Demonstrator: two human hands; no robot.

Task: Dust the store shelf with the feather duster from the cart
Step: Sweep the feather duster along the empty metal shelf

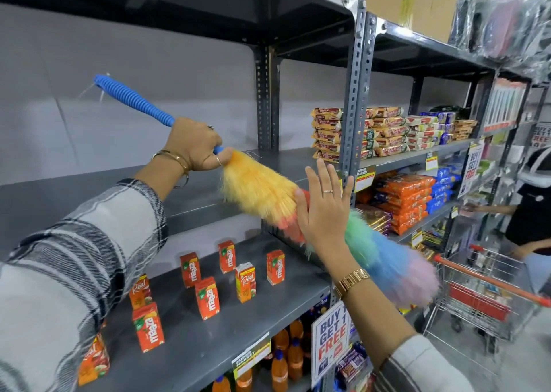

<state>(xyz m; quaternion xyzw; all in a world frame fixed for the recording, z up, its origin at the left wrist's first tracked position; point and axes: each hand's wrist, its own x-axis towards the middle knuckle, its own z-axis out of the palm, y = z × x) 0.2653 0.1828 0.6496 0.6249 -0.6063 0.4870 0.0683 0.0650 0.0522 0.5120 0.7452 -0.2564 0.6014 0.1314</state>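
While left hand [195, 147] fingers grip feather duster [268, 194] handle, right hand [323, 203] fingers spread flat against feathers past shelf [185, 194] front edge.

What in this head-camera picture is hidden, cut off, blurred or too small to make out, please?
- Feather duster: its red middle is covered by the right hand.
- Duster handle inside the left hand: hidden by the fingers.
- Price tags on the shelf edge: print too small.
- Shopping cart: contents blurred.
- Other person: cut off by the right edge.

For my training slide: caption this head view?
Left hand grips feather duster; open right hand pats its fibres.
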